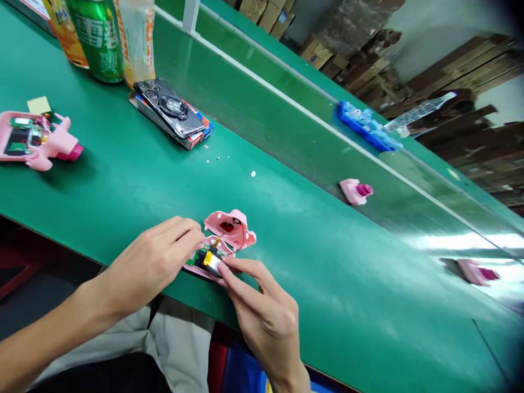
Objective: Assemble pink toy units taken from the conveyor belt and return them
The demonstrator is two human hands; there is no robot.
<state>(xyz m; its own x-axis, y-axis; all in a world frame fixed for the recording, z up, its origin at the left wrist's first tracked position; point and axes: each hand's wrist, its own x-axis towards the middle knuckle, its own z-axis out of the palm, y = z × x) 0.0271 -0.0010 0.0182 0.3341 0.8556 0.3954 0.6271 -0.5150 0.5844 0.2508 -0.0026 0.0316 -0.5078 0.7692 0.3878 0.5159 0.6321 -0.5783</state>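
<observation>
An opened pink plastic device lies near the table's front edge, its half with the green circuit board (198,256) between my hands. The other pink shell half (233,226) stands just beyond, joined by thin wires. A small silver battery (213,263) with yellow tape rests over the board. My right hand (266,305) pinches the battery's right end with its fingertips. My left hand (159,256) is closed at the left side of the device, its fingers curled over the edge. What its fingertips hold is hidden.
Another opened pink device (36,139) lies at left. A phone (172,109) rests on small boxes near a green can (96,41) and drink pouches. Pink pieces (354,191) (477,272) lie at right. Beyond the low divider stands a blue tray (366,125).
</observation>
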